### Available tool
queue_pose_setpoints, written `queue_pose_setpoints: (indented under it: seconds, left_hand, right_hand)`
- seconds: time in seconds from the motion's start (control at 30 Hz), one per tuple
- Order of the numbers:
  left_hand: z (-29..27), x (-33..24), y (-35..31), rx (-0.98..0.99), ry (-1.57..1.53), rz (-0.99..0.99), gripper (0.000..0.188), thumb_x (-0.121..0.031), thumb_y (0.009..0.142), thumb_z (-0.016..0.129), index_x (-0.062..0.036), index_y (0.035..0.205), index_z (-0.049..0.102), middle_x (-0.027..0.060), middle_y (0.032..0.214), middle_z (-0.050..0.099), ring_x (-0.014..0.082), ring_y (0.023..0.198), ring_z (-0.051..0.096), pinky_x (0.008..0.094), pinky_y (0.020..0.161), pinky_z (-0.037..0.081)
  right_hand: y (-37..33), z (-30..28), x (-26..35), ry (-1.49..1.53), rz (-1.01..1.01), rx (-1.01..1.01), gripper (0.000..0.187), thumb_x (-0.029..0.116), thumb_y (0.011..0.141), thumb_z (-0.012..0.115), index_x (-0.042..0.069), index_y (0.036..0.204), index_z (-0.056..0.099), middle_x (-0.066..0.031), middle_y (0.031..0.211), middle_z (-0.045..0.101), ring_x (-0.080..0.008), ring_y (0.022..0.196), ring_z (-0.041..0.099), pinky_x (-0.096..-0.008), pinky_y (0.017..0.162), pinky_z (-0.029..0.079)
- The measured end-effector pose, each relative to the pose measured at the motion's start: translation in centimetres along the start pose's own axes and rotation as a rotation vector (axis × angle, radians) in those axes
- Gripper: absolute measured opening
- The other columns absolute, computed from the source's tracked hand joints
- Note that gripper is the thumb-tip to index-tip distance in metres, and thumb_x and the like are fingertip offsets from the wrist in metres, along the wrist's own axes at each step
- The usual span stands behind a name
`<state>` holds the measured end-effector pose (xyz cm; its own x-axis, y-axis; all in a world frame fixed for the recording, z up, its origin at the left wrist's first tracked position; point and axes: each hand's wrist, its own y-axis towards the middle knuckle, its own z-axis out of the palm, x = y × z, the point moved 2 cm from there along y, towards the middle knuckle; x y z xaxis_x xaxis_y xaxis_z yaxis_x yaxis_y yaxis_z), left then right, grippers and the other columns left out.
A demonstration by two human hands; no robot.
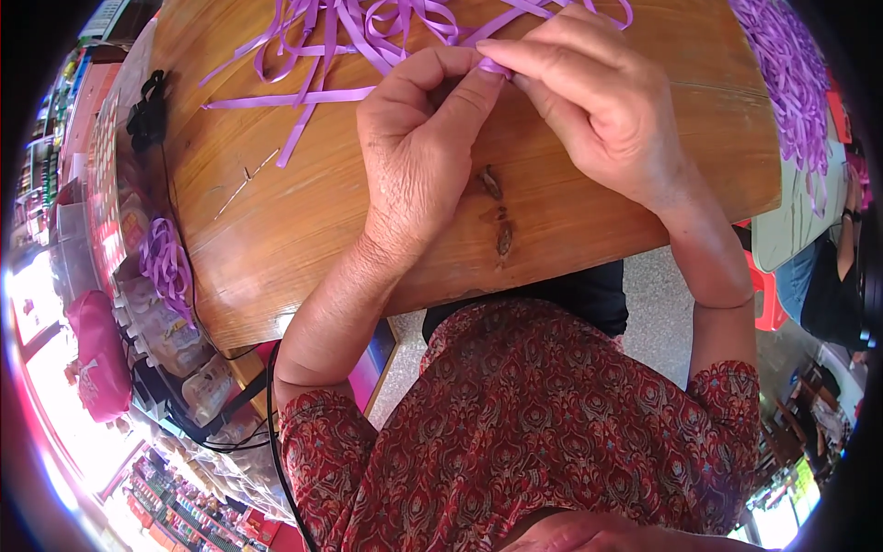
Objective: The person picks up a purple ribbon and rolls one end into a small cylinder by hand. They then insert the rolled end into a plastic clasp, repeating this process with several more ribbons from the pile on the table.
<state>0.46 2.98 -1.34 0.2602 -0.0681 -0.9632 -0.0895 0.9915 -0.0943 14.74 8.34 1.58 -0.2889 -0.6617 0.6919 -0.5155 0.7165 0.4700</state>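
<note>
A wooden table (303,221) takes up most of the space, its near edge slanting past the seated person's lap. Both forearms cross that edge, and between them I see a broad stretch of wood with two dark knots, leaving the elbows room to swing. Just past the right edge is a pale table (800,216), with a thick heap of purple ribbon (786,83) trailing strands beside that side.

Loose purple ribbons (357,32) spread over the far part of the wood, a few ends pointing left. The left hand (418,138) is curled, thumb and forefinger pinched together; the right hand (598,101) meets it fingertip to fingertip, pinching too. They are near the ribbons, well in from either side edge.

A smaller purple bundle (166,262) sits just outside the left edge. Inward from it, a thin metal tool (246,184) lies slantwise, with open wood around it. Smallest is the folded bit of purple ribbon (494,66) held between both hands' fingertips.
</note>
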Motion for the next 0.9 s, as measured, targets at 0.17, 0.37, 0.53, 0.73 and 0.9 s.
queue_pose_setpoints:
  seconds: [0.17, 0.37, 0.53, 0.73, 0.9]
  left_hand:
    - [-0.4, -0.1, 0.7, 0.056, 0.141, -0.012, 0.010, -0.007, 0.083, 0.065, 0.0009, 0.089, 0.064, -0.0011, 0.072, 0.059, 0.0012, 0.061, 0.046, 0.0163, 0.053, 0.036]
    - [-1.3, -0.5, 1.1, 0.268, -0.037, -0.190, 0.014, -0.006, 0.079, 0.069, 0.0018, 0.090, 0.064, 0.0027, 0.073, 0.061, 0.0054, 0.058, 0.049, 0.0173, 0.051, 0.036]
    - [-1.3, -0.3, 1.1, 0.339, -0.131, -0.276, 0.017, -0.007, 0.078, 0.071, 0.0026, 0.090, 0.063, 0.0024, 0.072, 0.060, 0.0064, 0.057, 0.049, 0.0169, 0.050, 0.034]
    - [-0.6, -0.4, 0.9, 0.276, -0.205, -0.146, 0.015, -0.006, 0.079, 0.069, 0.0031, 0.089, 0.063, 0.0006, 0.073, 0.059, 0.0041, 0.060, 0.048, 0.0157, 0.053, 0.036]
    - [-0.2, -0.5, 0.6, 0.133, -0.133, -0.048, 0.011, -0.004, 0.080, 0.066, 0.0025, 0.089, 0.062, -0.0019, 0.072, 0.058, 0.0019, 0.062, 0.048, 0.0146, 0.056, 0.039]
  right_hand:
    - [0.8, 0.9, -2.9, -0.247, -1.116, -0.439, 0.026, -0.001, 0.074, 0.064, 0.000, 0.100, 0.066, -0.0074, 0.090, 0.062, -0.0188, 0.082, 0.058, -0.0275, 0.068, 0.045]
    - [-0.5, -3.3, 3.9, -0.106, -0.161, 0.154, 0.026, 0.001, 0.071, 0.067, 0.001, 0.097, 0.067, -0.0037, 0.083, 0.061, -0.0165, 0.077, 0.057, -0.0280, 0.064, 0.044]
    - [-0.6, -2.9, 2.3, -0.284, -0.331, 0.037, 0.027, 0.008, 0.066, 0.075, 0.001, 0.092, 0.067, -0.0055, 0.077, 0.060, -0.0175, 0.069, 0.057, -0.0301, 0.062, 0.043]
    - [-0.4, -2.9, 2.5, -0.257, -0.255, -0.063, 0.022, 0.006, 0.064, 0.078, 0.002, 0.083, 0.066, -0.0070, 0.075, 0.061, -0.0198, 0.065, 0.058, -0.0307, 0.061, 0.043]
    - [-0.3, -3.1, 3.3, -0.057, -0.110, -0.006, 0.017, 0.001, 0.068, 0.075, 0.002, 0.082, 0.066, -0.0087, 0.076, 0.062, -0.0213, 0.065, 0.059, -0.0291, 0.060, 0.044]
